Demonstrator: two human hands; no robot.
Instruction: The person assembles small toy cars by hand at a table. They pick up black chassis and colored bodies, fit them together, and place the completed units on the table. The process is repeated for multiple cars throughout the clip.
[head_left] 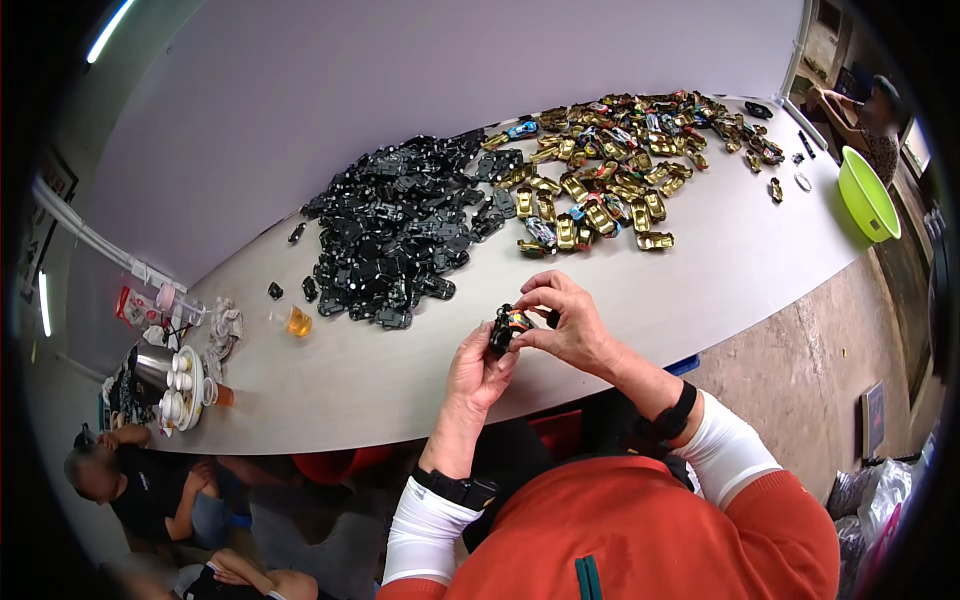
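Observation:
Over the near edge of the table, my left hand (478, 368) is closed round a small toy car (512, 324) that shows black parts and some orange and yellow. My right hand (568, 325) pinches the same car from the right, thumb below and fingers curled above. Fingers hide part of it, so how its pieces fit together is not visible. Beyond my hands lies a heap of black toy car bases (390, 235). To the right of that heap, touching it, spreads a pile of gold and multicoloured toy car bodies (600, 215).
A lime-green basin (868, 195) stands at the table's right end. On the left are a glass of amber drink (298, 321), a crumpled cloth (224, 328) and a tray with white cups (188, 408). People sit at lower left; another person (870, 120) is at far right.

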